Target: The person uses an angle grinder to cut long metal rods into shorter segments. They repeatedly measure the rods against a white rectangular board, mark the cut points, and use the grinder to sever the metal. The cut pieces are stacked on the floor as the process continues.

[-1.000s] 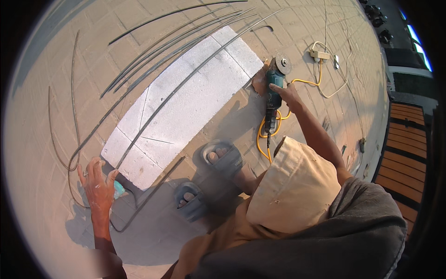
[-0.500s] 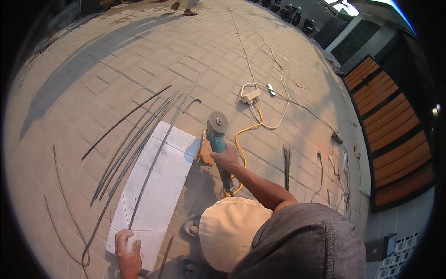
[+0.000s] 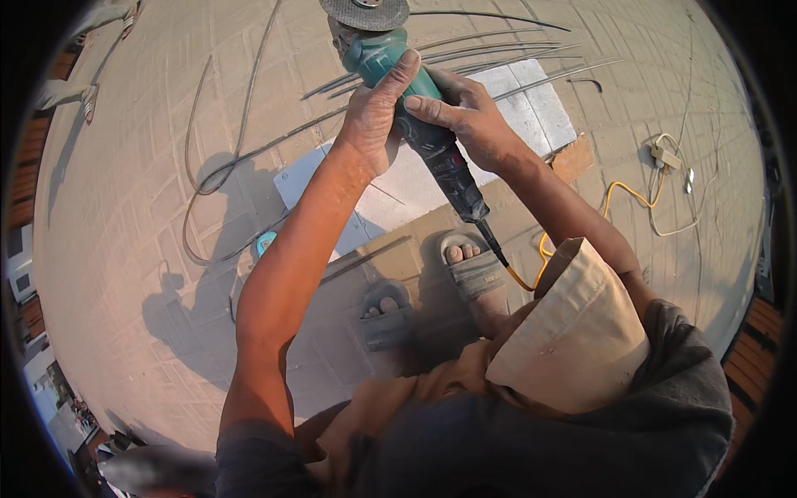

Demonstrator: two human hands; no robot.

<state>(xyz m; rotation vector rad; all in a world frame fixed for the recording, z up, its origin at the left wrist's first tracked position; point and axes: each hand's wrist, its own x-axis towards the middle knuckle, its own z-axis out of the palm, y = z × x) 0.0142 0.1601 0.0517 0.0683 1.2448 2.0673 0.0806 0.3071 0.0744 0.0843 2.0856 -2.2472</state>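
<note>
An angle grinder with a teal and black body is held up in front of me in both hands. Its round grey cutting disc is at the top edge of the view. My left hand is wrapped round the teal part near the head, and my right hand grips the body from the other side. Below the grinder, a white slab lies on the paving. Several thin metal rods lie behind the slab, and one crosses over it. My fingers partly hide the grinder's body.
A yellow cord runs from the grinder to a beige extension socket at the right. A brown-orange piece sits by the slab's right end. Bent rods and a small turquoise object lie at left. Another person's foot shows far left.
My left hand has left the rod on the slab and joined my right on the grinder. The grinder is now raised closer to me, and my view has turned.
</note>
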